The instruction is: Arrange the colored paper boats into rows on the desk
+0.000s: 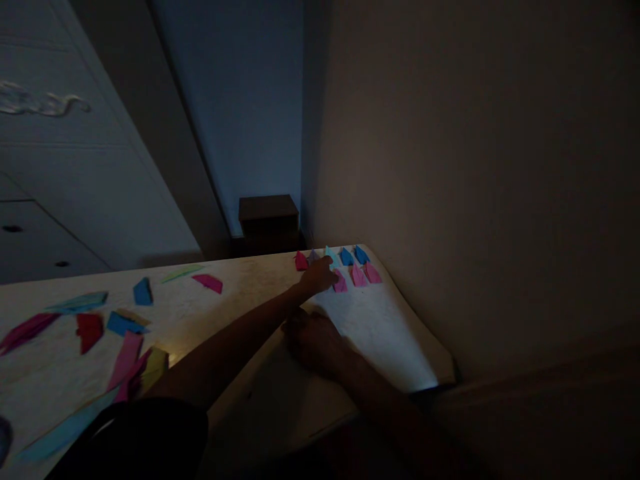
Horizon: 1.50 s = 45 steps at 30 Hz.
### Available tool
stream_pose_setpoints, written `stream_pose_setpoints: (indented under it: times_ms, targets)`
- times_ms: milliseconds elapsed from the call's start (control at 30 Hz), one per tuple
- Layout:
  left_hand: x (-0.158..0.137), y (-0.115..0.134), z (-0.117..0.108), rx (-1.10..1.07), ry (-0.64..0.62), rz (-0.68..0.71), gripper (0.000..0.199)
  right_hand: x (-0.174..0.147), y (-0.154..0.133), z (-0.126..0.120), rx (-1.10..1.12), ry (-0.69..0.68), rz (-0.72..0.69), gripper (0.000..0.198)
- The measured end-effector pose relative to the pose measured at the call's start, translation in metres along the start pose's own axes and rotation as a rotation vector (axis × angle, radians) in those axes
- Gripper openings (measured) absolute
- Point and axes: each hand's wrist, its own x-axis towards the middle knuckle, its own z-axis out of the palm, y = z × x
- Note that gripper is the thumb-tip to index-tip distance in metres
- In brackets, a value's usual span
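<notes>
My left hand [318,275] reaches over two rows of small, pointed folded-paper shapes near the table's far right corner. Its index finger is by a light blue folded paper [332,256], and its thumb lies at a pinkish-purple folded paper [340,281]; the two fingertips are apart. In the back row are also a red folded paper [301,261], a greyish-purple one partly covered, and two blue ones [347,257]. Two pink folded papers [359,275] continue the front row. My right hand [314,339] rests on the table nearer to me, fingers curled and in shadow; any content is hidden.
Loose, flatter folded papers in several colours, such as a red piece [90,332] and a blue piece [143,291], lie scattered across the left of the white table [380,333]. A wall [475,167] borders the right side. Behind stand a small brown cabinet [268,208] and white furniture [75,173].
</notes>
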Motion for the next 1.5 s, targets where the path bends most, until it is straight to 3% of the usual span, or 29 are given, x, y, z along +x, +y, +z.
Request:
stream_pose_setpoints:
  times_ms: [167, 333, 400, 633, 867, 1067, 1200, 1333, 1400, 1500]
  targets:
    - [-0.012, 0.000, -0.004, 0.047, 0.061, 0.042, 0.048, 0.000, 0.001, 0.000, 0.024, 0.002, -0.004, 0.025]
    - [-0.021, -0.002, -0.010, 0.113, -0.077, 0.383, 0.044, 0.000, 0.000, 0.000, 0.008, 0.021, -0.020, 0.024]
    - [-0.020, -0.004, -0.008, 0.124, -0.115, 0.453, 0.040, 0.000, 0.000, -0.001, 0.012, 0.009, -0.019, 0.024]
    - [-0.007, -0.004, 0.004, 0.082, -0.124, 0.460, 0.026, 0.001, -0.001, -0.003, 0.029, -0.005, 0.012, 0.032]
    - [-0.008, -0.003, 0.005, -0.008, -0.078, 0.446, 0.040, 0.001, 0.001, -0.001, 0.019, -0.020, 0.004, 0.024]
    - [-0.020, -0.008, -0.011, -0.178, 0.036, 0.323, 0.035, 0.001, 0.003, 0.004, 0.006, 0.018, -0.022, 0.022]
    - [-0.050, -0.005, -0.044, -0.272, 0.050, 0.243, 0.022, -0.001, 0.001, 0.003, 0.041, 0.024, 0.003, 0.025]
    - [-0.107, -0.008, -0.078, -0.202, 0.126, 0.221, 0.023, -0.004, -0.002, 0.002, 0.064, 0.028, 0.057, 0.024]
    - [-0.144, -0.014, -0.087, -0.087, 0.097, 0.244, 0.024, -0.005, -0.002, 0.003, 0.075, 0.043, 0.069, 0.024]
    - [-0.201, -0.027, -0.084, 0.073, 0.013, 0.169, 0.027, -0.008, 0.000, 0.006, 0.130, 0.095, 0.036, 0.023]
